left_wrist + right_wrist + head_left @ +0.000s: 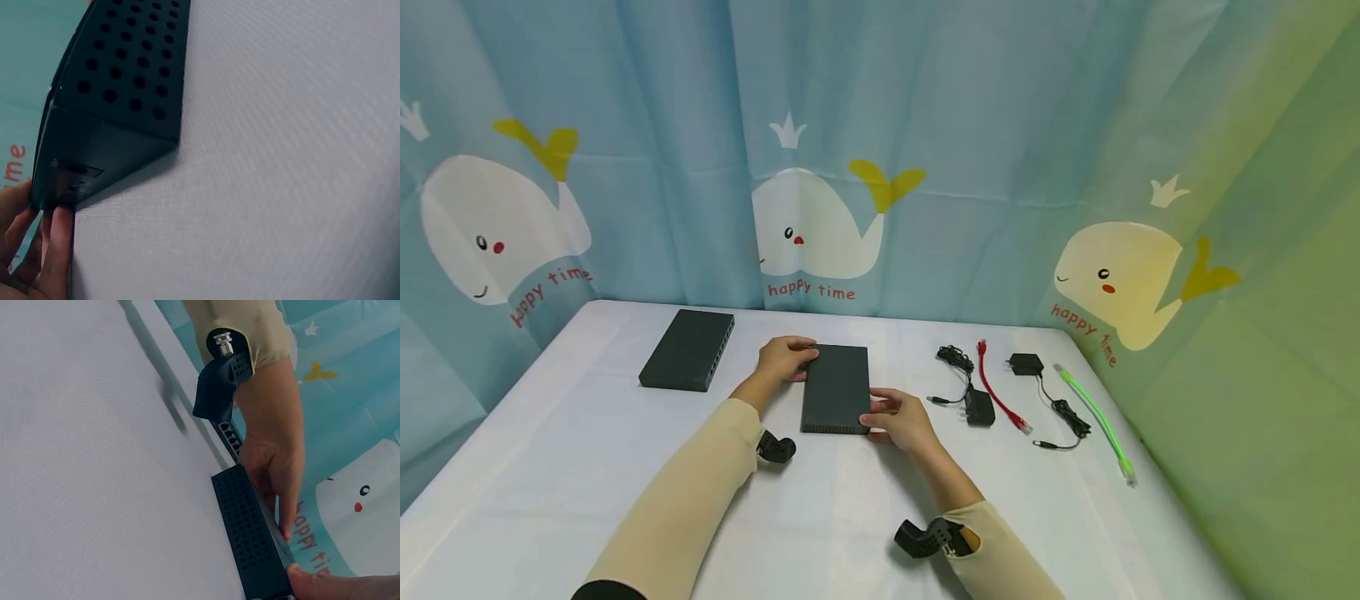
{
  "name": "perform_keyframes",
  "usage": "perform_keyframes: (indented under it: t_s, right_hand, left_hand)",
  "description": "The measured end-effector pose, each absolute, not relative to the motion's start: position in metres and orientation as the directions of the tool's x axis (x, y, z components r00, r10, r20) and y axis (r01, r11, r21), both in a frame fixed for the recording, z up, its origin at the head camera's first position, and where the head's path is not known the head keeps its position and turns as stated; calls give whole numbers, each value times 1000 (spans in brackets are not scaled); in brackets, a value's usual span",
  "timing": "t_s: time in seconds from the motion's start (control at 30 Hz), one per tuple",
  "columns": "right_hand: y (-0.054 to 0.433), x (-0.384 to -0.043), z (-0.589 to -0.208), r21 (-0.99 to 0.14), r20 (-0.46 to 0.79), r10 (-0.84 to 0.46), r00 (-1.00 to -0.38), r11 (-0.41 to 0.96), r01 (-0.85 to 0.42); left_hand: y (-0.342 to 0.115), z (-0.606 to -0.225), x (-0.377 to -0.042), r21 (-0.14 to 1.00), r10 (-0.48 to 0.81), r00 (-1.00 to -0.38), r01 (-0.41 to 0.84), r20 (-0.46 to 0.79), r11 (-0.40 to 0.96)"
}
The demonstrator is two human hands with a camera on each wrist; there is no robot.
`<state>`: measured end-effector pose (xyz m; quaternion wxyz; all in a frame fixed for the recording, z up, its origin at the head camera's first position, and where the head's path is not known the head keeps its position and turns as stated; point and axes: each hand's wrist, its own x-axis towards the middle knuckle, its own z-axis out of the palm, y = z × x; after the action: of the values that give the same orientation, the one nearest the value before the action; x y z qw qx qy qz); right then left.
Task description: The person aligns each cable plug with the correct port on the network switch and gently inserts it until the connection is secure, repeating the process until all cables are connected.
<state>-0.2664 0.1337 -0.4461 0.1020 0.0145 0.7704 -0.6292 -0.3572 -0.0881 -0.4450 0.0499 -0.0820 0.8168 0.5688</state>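
A black network switch lies flat between my two hands on the white table. At its far left corner, my left hand grips the edge, thumb on the top face. My right hand pinches the near right corner with the thumb on top and fingers along the side. In the left wrist view, the switch shows a side full of round vent holes and an end panel with a small socket. The right wrist view shows the vented side, with the right thumb at its near corner.
A second black switch with a row of ports rests at the back left. To the right lie a black power adapter, a red network cable, another adapter and a green network cable. A whale-print curtain hangs behind.
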Motion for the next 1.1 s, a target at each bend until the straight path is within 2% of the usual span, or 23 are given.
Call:
perform_keyframes:
  t_s: [0.53,0.77,1.1]
  right_hand:
    - [141,-282,-442,-954,-193,-58,-980,246,173]
    - [145,-297,-437,-935,-230,-71,-971,291,200]
    - [148,-317,-433,-933,-258,-12,-966,262,246]
  left_hand:
    - [-95,-450,-345,951,-82,-986,-159,-142,265]
    - [-96,-455,-338,974,-151,-977,-173,-151,145]
    - [-89,-458,-334,985,-258,-958,-152,-125,88]
